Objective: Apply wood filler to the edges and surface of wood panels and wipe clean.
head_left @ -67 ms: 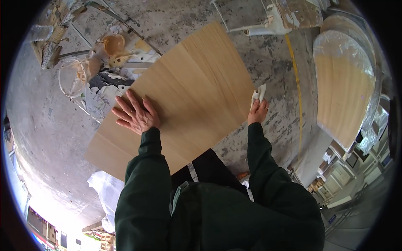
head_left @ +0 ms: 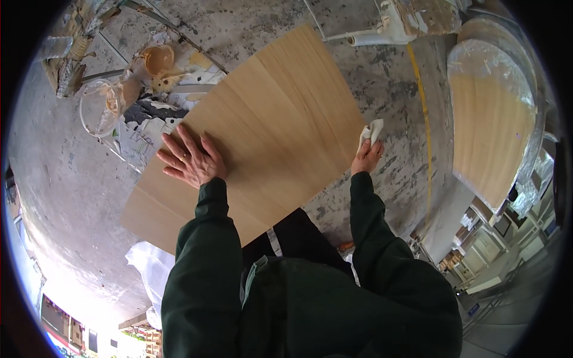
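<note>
A flat, smooth wooden board (head_left: 262, 131) lay on the rough grey table (head_left: 77, 185); left hand (head_left: 192, 160) fingers spread flat on it, right hand (head_left: 365, 156) fingers pinching a white cloth (head_left: 370, 132)

Bare wooden panel (head_left: 268, 131) lies open between the left hand (head_left: 192, 160) and right hand (head_left: 365, 157); clutter of a plastic tub (head_left: 98, 107) and scraps crowds its far-left edge.

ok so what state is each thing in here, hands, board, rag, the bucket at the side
left hand: flat, fingers spread, pressing on the board
right hand: closed on the rag at the board's right edge
wooden board: lying flat on the floor
white rag: crumpled, held
clear bucket: open, smeared with tan residue
</note>
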`<action>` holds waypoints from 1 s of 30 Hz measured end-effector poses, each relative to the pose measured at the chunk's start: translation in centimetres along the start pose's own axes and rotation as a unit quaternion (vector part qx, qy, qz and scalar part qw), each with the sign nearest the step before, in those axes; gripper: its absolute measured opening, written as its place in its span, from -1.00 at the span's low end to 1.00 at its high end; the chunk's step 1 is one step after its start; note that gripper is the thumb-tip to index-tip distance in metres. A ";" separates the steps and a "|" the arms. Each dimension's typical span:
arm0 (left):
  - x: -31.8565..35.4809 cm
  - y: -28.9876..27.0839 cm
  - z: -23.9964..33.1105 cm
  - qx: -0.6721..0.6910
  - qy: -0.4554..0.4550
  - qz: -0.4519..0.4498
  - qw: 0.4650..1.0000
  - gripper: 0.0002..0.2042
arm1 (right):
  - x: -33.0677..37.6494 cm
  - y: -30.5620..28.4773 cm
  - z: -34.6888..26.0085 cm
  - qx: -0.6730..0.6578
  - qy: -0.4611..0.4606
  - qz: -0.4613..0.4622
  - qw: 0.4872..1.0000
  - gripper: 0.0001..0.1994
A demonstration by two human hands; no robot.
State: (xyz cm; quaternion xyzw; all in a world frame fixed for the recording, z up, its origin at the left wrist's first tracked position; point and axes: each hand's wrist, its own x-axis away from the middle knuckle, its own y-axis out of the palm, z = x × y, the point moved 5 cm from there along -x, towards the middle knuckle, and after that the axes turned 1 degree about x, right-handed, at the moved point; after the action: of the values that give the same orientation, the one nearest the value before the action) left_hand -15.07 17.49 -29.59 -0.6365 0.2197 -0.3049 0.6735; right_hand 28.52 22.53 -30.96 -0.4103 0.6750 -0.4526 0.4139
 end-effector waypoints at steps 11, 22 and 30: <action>0.3 0.4 -0.3 0.001 -0.006 -0.006 1.000 -0.42 | 20.4 -0.6 -5.7 -0.223 0.293 -0.116 0.923 -0.37; -0.3 -0.9 -1.4 -0.012 -0.001 0.011 1.000 -0.43 | 3.7 3.5 1.6 -0.257 0.315 -0.040 0.913 -0.33; 0.0 -0.6 -2.0 -0.017 0.001 0.013 1.000 -0.42 | -6.8 0.5 -0.7 -0.165 0.191 0.014 0.968 -0.58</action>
State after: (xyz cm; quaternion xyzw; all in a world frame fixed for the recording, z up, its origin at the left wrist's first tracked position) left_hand -16.46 16.06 -29.16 -0.6442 0.2341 -0.2930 0.6666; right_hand 29.96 29.13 -30.05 -0.3692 0.8124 -0.3991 0.2108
